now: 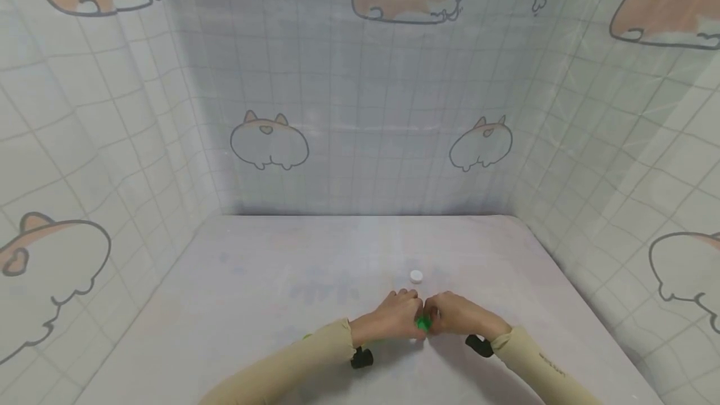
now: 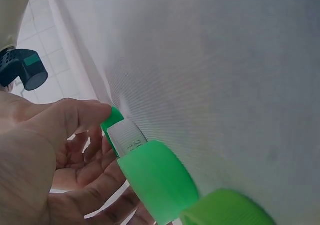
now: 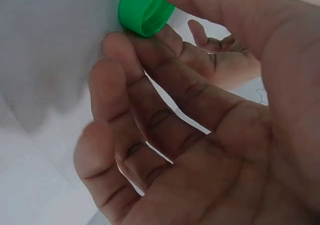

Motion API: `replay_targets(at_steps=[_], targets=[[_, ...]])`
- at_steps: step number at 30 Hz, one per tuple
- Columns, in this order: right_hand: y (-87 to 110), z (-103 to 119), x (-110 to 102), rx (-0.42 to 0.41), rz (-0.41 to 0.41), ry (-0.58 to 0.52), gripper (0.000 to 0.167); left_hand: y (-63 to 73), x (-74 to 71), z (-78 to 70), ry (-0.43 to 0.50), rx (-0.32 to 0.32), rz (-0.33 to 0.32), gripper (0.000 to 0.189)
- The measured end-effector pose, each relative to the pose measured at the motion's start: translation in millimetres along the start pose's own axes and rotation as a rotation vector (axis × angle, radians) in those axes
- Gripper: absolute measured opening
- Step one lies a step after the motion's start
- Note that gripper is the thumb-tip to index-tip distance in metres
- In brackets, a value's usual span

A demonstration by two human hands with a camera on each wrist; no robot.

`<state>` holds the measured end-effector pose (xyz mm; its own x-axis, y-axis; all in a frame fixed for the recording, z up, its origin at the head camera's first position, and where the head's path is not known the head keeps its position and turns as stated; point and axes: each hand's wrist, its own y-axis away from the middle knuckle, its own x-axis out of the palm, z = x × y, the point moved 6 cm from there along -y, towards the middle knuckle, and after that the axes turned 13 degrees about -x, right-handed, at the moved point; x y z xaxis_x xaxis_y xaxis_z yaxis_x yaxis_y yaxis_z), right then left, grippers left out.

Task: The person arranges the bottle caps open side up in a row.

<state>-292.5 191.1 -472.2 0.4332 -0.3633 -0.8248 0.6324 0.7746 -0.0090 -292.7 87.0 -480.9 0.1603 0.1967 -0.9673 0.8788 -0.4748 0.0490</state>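
Observation:
Green bottle cap (image 1: 423,322) shows between my two hands, low over the table. In the right wrist view, my right hand (image 1: 458,314) pinches a green bottle cap (image 3: 135,10) by thumb and forefinger, its hollow side showing; the other fingers are half bent. My left hand (image 1: 394,317) curls around the end of a row of caps. Its thumb touches the far green cap (image 2: 113,119). Beside that come a white cap (image 2: 128,136) with small print, a larger green cap (image 2: 160,182) and a yellowish-green cap (image 2: 225,210). Fingers partly hide behind the larger cap.
A white bottle cap (image 1: 416,277) lies on the pale table (image 1: 315,255) just beyond my hands. Yellow-green bits show by my left sleeve (image 1: 287,358). Cloth walls with cartoon dogs (image 1: 270,145) enclose the table at the back and both sides.

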Motion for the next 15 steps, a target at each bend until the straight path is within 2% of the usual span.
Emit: replay_targets(at_steps=[7,10,15], targets=[[0.7,3.3,0.0,0.024,0.011,-0.009,0.024,3.5,-1.7,-0.1,-0.001,0.014,0.004,0.028],[1.1,3.3,0.1,0.049,0.019,-0.009,0.027,4.6,-2.9,0.5,0.018,0.019,0.032,0.031],[1.5,2.4,-3.3,0.066,-0.012,0.068,0.031,4.2,-5.0,5.1,0.088,0.014,0.089,0.036]])
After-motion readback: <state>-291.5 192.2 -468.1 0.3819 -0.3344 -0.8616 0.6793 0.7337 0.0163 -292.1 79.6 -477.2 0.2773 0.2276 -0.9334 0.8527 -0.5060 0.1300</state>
